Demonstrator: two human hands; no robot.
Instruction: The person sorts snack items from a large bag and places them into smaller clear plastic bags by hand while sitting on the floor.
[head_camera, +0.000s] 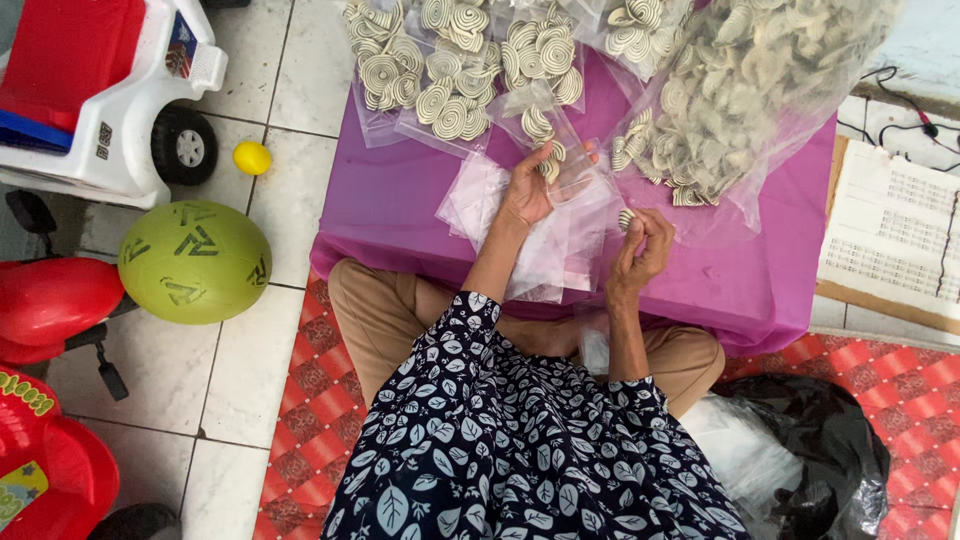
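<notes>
I sit cross-legged on a red patterned mat (320, 420) at a low tabletop covered in purple cloth (400, 200), its far edge cut off by the top of the view. One large clear bag (760, 90) of pale spiral snacks sprawls over the right of the cloth, its top out of sight. About five small filled packets (455, 70) lie in a row at the far edge; they overlap, so the count is unsure. A loose heap of empty clear bags (560, 250) lies between my hands. My left hand (528, 190) has its grip closed on one small clear bag (556, 150) holding a few spirals, raised just above the heap. My right hand (645, 245) pinches one spiral snack (627, 218) in its fingertips, beside the big bag. On the tiled floor to my left sit one green ball (195, 262) and one small yellow ball (252, 157); the red and white ride-on toys are only partly visible.
</notes>
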